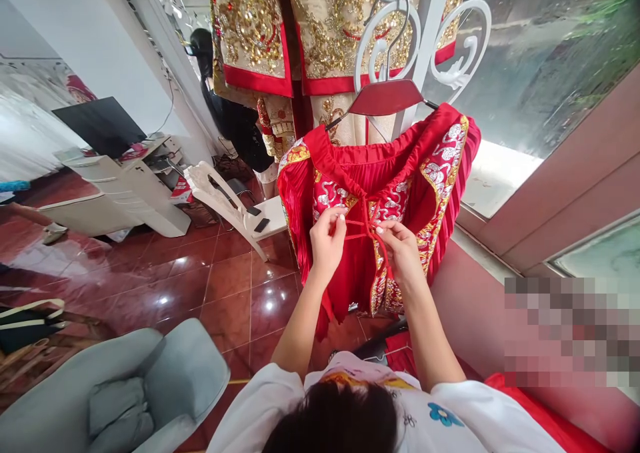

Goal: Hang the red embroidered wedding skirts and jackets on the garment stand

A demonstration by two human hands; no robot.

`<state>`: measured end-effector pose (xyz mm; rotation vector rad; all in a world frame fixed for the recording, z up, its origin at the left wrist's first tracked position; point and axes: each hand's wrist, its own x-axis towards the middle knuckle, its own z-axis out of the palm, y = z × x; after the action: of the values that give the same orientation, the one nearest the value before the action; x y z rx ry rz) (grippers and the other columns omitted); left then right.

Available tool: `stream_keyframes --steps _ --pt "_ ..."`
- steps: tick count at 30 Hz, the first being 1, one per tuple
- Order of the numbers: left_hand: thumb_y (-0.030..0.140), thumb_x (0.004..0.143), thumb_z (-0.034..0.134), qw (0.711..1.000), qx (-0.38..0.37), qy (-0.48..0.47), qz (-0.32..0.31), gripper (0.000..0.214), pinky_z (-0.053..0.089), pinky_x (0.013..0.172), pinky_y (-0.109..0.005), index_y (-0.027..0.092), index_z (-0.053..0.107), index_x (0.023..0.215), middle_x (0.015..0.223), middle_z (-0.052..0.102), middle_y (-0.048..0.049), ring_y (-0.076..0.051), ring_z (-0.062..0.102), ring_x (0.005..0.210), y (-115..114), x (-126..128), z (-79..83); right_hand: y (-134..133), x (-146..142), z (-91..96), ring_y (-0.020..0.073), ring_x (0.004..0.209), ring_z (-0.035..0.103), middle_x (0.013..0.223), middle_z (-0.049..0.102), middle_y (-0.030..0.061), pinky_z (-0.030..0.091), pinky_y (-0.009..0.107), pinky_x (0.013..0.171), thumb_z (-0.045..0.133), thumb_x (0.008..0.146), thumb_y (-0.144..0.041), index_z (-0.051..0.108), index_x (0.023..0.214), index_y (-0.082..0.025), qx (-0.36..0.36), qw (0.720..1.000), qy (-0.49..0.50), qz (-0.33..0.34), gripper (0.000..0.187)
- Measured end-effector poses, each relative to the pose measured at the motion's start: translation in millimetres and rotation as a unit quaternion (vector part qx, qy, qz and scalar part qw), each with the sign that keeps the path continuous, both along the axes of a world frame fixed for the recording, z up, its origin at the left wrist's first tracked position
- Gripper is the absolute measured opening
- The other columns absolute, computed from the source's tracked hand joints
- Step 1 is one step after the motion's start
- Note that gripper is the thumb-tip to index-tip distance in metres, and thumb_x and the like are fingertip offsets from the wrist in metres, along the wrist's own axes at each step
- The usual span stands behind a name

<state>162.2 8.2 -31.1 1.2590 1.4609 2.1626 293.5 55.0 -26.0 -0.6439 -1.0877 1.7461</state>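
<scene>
A red pleated garment point(440, 166) with gold and white embroidery hangs from a dark red hanger point(386, 97) on a white scrolled stand point(425, 33). Thin red tie strings point(367, 229) run across its opening. My left hand point(327, 239) pinches the string on the left side, fingers closed. My right hand point(400, 246) pinches the string on the right, fingers closed. Both hands are held up in front of the garment, close together.
A gold and red embroidered robe point(300, 33) hangs behind. A white chair point(225, 199) with a phone on its seat stands left. A grey armchair point(125, 386) is near left. A white desk point(125, 179) with a monitor stands far left; a window ledge point(550, 219) runs right.
</scene>
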Motion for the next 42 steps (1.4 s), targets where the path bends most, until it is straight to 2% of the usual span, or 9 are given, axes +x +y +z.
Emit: stream_keyframes --steps 2,6,8,12,17,21,29,36,42 --pt "0.031 0.081 0.063 0.998 0.047 0.016 0.046 0.013 0.046 0.069 -0.021 0.02 0.066 0.087 0.077 0.059 -0.0003 -0.008 0.055 0.07 -4.5 1.4 2.0 0.8 -0.3 -1.0 0.0016 0.039 0.025 0.052 0.041 -0.0085 0.016 0.018 0.036 0.079 0.06 -0.034 0.058 0.075 -0.018 0.011 1.0 0.006 0.008 0.031" --pt "0.035 0.085 0.058 0.996 0.015 -0.043 -0.079 0.015 0.039 0.047 -0.019 0.022 0.062 0.092 0.063 0.051 0.0045 -0.005 0.041 0.045 -16.8 3.5 12.8 2.9 0.6 -2.8 0.0019 0.039 0.024 0.053 0.041 -0.0085 0.015 0.018 0.035 0.077 0.064 -0.036 0.056 0.078 -0.019 0.035 0.999 0.012 0.0 0.029" --pt "0.031 0.085 0.058 0.997 0.005 0.074 -0.027 0.012 0.04 0.049 -0.02 0.021 0.064 0.089 0.066 0.056 0.0023 -0.007 0.047 0.05 -25.2 1.7 18.0 3.8 2.2 -2.9 0.0019 0.041 0.025 0.056 0.042 -0.0079 0.015 0.018 0.036 0.076 0.065 -0.035 0.056 0.078 -0.019 0.04 0.999 0.013 0.001 0.029" --pt "0.021 0.084 0.06 0.904 0.015 0.389 0.177 0.009 0.045 0.068 -0.023 0.02 0.068 0.086 0.075 0.066 -0.0014 -0.011 0.059 0.069 -38.7 -2.0 22.6 5.5 5.2 -2.0 0.0013 0.041 0.021 0.054 0.038 -0.0085 0.014 0.018 0.039 0.076 0.066 -0.032 0.056 0.077 -0.019 0.04 0.999 0.027 0.007 0.026" --pt "0.034 0.081 0.065 0.838 -0.076 0.478 0.252 0.016 0.037 0.057 -0.024 0.02 0.07 0.084 0.067 0.059 0.0002 -0.011 0.053 0.061 -38.8 -9.8 23.8 7.9 6.9 0.2 0.0015 0.04 0.023 0.055 0.039 -0.0078 0.015 0.02 0.039 0.075 0.067 -0.035 0.057 0.077 -0.02 0.06 0.998 0.017 -0.001 0.026" --pt "0.038 0.079 0.068 0.77 -0.022 0.55 0.323 0.019 0.031 0.058 -0.028 0.021 0.07 0.071 0.06 0.054 0.0005 -0.012 0.047 0.059 -36.3 -26.9 29.3 8.9 8.6 2.1 0.0012 0.04 0.024 0.057 0.042 -0.0075 0.015 0.019 0.039 0.075 0.067 -0.035 0.057 0.077 -0.019 0.072 0.997 0.014 -0.01 0.026" --pt "0.03 0.082 0.065 0.856 0.001 0.445 0.264 0.02 0.03 0.053 -0.025 0.017 0.068 0.066 0.053 0.049 0.0024 -0.009 0.044 0.052 -36.1 -37.4 36.0 27.0 12.4 3.0 0.0039 0.042 0.033 0.057 0.046 -0.0061 0.022 0.02 0.039 0.072 0.068 -0.036 0.056 0.076 -0.019 0.122 0.986 -0.033 -0.11 0.025" --pt "0.033 0.078 0.067 0.872 -0.003 0.397 0.285 0.019 0.028 0.05 -0.025 0.019 0.068 0.066 0.051 0.043 0.0038 -0.009 0.037 0.049 -38.0 -71.1 72.5 79.3 88.0 48.2 0.0071 0.044 0.04 0.059 0.057 -0.0001 0.024 0.023 0.041 0.07 0.063 -0.023 0.061 0.071 -0.016 0.274 0.902 -0.091 -0.32 0.014" --pt "0.034 0.077 0.066 0.882 -0.038 0.408 0.231 0.023 0.028 0.05 -0.026 0.018 0.064 0.06 0.05 0.042 0.0042 -0.009 0.037 0.048 -25.5 -82.0 88.6 109.9 118.2 74.9 0.0104 0.045 0.046 0.052 0.055 0.0028 0.03 0.026 0.044 0.069 0.056 -0.017 0.063 0.061 -0.015 0.354 0.857 -0.17 -0.333 0.008"
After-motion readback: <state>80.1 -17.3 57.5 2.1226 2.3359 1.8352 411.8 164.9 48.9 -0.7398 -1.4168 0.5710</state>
